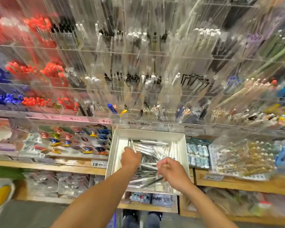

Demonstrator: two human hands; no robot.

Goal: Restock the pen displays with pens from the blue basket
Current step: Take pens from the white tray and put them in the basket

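A white open box [113, 155] full of loose pens [152, 153] rests on the shelf edge in front of me. My left hand [130, 157] reaches into it and grips a small bunch of silvery pens. My right hand [172, 171] hovers over the box's right side with fingers curled, pinching at a pen; the blur hides the exact hold. Above, clear acrylic pen displays [138, 66] cover the wall with red, blue, black and white pens. A sliver of the blue basket [112, 221] shows at the bottom edge by my feet.
Wooden shelves [237, 181] hold packaged stationery, clips [89, 142] at left and beaded items at right. Price labels line the shelf fronts. A round white tub [0, 195] with yellow contents sits at the lower left. The whole frame is motion-blurred.
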